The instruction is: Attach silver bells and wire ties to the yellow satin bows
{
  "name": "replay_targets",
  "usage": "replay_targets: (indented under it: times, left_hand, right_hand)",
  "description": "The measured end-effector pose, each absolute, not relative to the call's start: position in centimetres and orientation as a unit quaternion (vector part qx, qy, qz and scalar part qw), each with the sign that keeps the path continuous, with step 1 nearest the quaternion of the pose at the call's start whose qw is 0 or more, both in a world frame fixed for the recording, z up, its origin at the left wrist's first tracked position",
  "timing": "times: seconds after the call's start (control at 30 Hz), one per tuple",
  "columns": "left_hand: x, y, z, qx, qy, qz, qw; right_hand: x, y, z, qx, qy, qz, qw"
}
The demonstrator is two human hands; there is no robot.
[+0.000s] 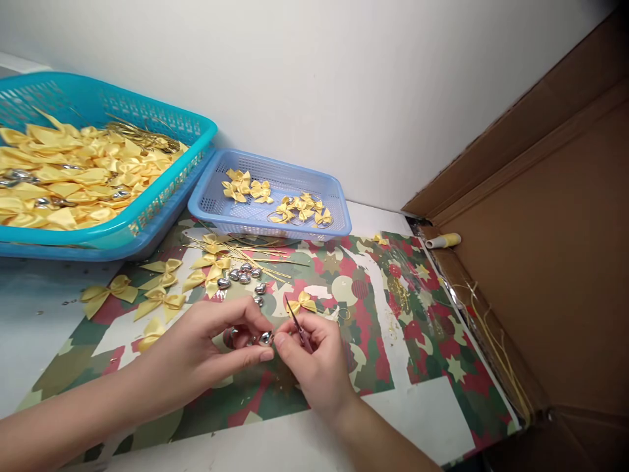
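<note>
My left hand [228, 334] pinches a small shiny silver bead [266, 338] between thumb and forefinger. Close against it, my right hand [313, 354] has its thumb and forefinger pressed together at the bead's right side; whatever fine piece they grip there is hidden. A slim dark pointed tool [295, 316] is tucked in the right hand, its tip pointing up and left; I cannot make out its kind. Just beyond the hands lie several loose silver beads [244, 274], some heart-shaped. A yellow ribbon bow [301, 303] rests behind the right hand.
A turquoise basket [162, 196] full of yellow bows stands at left. Beside it, a smaller blue basket [275, 228] holds more bows. Gold ties [255, 255] and loose bows [160, 300] lie on patterned paper [363, 354]. Cardboard [540, 216] walls the right side, near a yellow-and-white tube [443, 240].
</note>
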State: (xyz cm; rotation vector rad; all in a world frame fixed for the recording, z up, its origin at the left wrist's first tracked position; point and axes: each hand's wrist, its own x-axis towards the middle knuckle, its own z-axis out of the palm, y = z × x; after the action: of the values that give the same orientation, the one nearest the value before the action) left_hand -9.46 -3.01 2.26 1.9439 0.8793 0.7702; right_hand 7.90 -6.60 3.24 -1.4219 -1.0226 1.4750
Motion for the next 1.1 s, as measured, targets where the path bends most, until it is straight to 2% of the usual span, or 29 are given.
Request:
replay_targets:
  times: [0.4, 0.83, 1.1]
  left_hand:
    - [-10.1, -3.8, -0.3, 0.823, 0.329, 0.345, 0.31]
    - [-9.8, -3.7, 0.2, 0.785, 0.373, 0.324, 0.373]
    - [-9.8, -4.1, 0.3, 0.8, 0.362, 0.36, 0.316]
  right_hand:
    - [7.4, -6.7, 2.4, -0.579, -0.39, 0.588, 0.409]
    - [6.8, -6.8, 2.1, -0.574, -0.364, 0.582, 0.447]
    - [6.6, -7.0, 2.3, -0.581, -0.333, 0.594, 0.445]
